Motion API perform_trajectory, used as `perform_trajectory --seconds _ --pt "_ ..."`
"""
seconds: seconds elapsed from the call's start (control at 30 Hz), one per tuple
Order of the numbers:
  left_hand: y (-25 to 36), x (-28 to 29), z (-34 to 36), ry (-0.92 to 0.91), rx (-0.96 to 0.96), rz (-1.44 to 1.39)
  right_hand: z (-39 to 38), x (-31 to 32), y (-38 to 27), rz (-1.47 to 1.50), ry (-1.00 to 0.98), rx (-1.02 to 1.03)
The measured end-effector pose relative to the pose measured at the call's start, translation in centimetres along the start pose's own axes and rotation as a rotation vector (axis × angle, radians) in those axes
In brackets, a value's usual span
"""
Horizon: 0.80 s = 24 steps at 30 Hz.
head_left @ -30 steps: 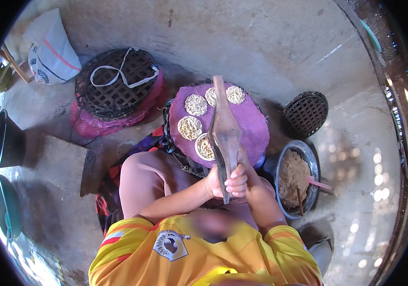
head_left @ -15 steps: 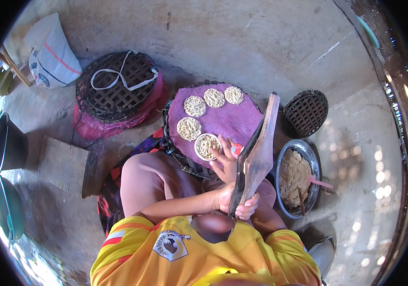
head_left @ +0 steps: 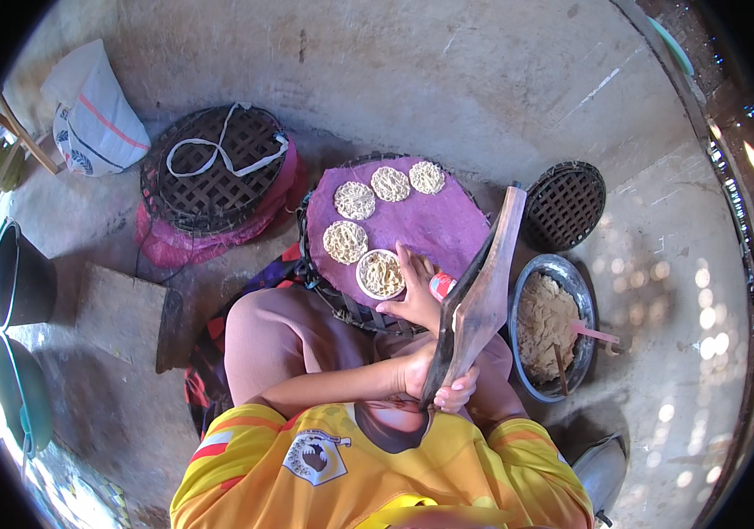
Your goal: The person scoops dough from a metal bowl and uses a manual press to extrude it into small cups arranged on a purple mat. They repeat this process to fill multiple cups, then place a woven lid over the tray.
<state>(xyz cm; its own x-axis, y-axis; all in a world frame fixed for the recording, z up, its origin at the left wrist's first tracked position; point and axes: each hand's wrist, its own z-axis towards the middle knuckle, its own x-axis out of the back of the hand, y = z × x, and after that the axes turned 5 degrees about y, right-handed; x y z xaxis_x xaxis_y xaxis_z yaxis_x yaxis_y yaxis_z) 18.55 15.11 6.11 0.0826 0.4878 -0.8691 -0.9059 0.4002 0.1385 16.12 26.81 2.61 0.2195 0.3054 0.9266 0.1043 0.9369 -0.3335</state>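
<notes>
My left hand (head_left: 430, 383) grips the handles of a long wooden press (head_left: 487, 295), angled up to the right. My right hand (head_left: 416, 291) reaches from beneath it, with thumb and fingers curved around a white ring (head_left: 361, 277) full of pale strands (head_left: 383, 273). The ring rests on a purple sheet (head_left: 430, 229) over a woven basket (head_left: 311, 269). Several round noodle cakes (head_left: 344, 241) lie on the sheet. A small red-and-white object (head_left: 442, 285) shows beside my right hand, partly hidden by the press.
A metal basin (head_left: 546, 326) of dough with a pink-handled tool (head_left: 597, 333) is at right, below a woven tray (head_left: 564, 203). At left are stacked baskets (head_left: 218, 163), a white sack (head_left: 95, 115), two buckets (head_left: 24, 282) and a wooden board (head_left: 121, 309).
The press has moved down and right and tilted rightward, now held by my left hand alone. My right hand has left it and moved onto the white ring.
</notes>
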Motion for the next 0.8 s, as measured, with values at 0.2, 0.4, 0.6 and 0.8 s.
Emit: perform_trajectory --seconds 0.2,0.4,0.6,0.8 --pt "0.0 -0.1 -0.3 0.019 -0.005 -0.017 0.7 -0.5 0.7 0.151 0.057 -0.013" --pt "0.1 0.2 -0.1 0.015 -0.001 -0.011 0.6 -1.0 1.1 0.161 0.103 0.045" --pt "0.2 0.3 -0.3 0.022 -0.002 -0.024 0.6 0.2 0.8 0.063 -0.015 0.035" --pt "0.3 0.2 -0.2 0.036 0.002 -0.009 3.4 0.9 1.6 0.155 0.158 -0.088"
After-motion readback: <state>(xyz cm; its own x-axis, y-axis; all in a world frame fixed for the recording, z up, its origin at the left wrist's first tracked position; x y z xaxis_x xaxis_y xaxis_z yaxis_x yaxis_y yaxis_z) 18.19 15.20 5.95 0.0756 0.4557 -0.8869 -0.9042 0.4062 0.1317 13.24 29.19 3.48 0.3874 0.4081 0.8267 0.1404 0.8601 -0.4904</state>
